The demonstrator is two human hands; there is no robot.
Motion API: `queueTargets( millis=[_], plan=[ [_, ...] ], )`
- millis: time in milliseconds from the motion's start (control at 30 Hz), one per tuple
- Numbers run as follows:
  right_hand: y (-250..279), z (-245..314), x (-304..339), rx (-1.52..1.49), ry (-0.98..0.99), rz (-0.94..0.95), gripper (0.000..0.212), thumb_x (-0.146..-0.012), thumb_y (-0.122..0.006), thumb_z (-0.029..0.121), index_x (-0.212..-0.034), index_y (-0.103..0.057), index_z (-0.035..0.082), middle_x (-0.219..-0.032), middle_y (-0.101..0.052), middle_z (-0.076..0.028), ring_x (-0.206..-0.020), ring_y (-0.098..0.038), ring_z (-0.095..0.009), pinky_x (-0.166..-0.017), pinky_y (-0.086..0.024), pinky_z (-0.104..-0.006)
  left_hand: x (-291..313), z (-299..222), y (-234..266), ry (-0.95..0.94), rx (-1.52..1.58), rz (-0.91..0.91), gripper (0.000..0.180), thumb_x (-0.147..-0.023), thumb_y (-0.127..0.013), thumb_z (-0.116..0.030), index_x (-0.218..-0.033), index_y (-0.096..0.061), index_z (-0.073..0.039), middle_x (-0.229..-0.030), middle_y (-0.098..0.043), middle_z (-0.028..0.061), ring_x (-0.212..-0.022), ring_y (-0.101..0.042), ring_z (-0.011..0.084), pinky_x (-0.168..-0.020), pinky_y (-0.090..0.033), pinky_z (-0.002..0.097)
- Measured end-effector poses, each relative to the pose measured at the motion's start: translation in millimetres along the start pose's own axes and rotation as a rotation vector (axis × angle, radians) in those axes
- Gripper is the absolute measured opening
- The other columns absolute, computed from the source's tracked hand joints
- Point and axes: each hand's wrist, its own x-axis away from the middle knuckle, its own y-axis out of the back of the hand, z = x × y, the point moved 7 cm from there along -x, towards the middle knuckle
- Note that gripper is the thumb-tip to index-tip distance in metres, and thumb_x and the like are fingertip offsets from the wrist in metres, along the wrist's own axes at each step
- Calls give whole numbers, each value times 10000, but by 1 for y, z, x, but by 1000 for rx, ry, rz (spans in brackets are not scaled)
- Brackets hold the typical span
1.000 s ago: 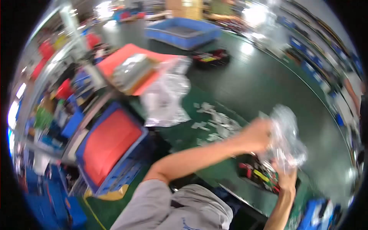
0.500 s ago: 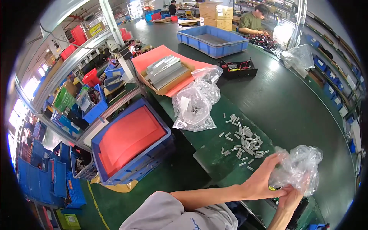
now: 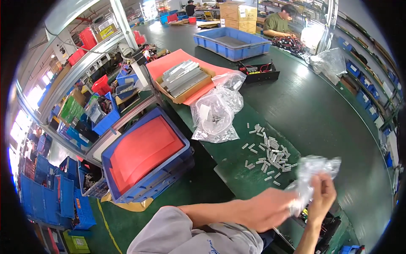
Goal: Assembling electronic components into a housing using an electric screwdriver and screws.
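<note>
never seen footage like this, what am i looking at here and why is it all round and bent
A wide fisheye camera worn on a person's head looks down at their own bare hands, so straight edges bend near the rim. The left hand and right hand together hold a crumpled clear plastic bag. On the green work table lie small pale loose parts, more clear bags, a cardboard tray of metal pieces and a blue bin. Another person works farther back.

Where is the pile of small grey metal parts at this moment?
In the head view the small grey parts lie scattered on the green table, right of centre, between the clear bags and the crumpled bag held in both hands.
</note>
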Motion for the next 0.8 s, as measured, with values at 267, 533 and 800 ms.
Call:
queueTargets(
  millis=[267,533,800],
  plan=[
    [-48,-13,29,-193,-307,375,146,-958,-601,13,-1066,-673,-53,-853,-710,-73,-665,-669,-129,-596,-541,-250,11,47,35,262,-52,-284,202,-980,-657,-143,-1141,-620,-27,-950,-617,118,-840,-573,296,-781,-461,391],
    [-34,-34,60,-396,-579,413,231,-1005,-564,80,-1092,-642,-119,-778,-708,-173,-587,-689,-212,-469,-556,-279,7,20,19,-81,-810,-165,218,-836,-775,-200,-974,-653,-82,-958,-673,35,-855,-610,253,-782,-460,382],
    [2,-4,91,-506,-462,294,203,-1050,-597,171,-1202,-612,37,-1006,-717,-62,-898,-739,-143,-587,-577,-252,51,50,-1,431,-746,478,179,-795,-699,-105,-950,-659,-25,-824,-665,120,-764,-674,340,-724,-546,448]
  ],
)
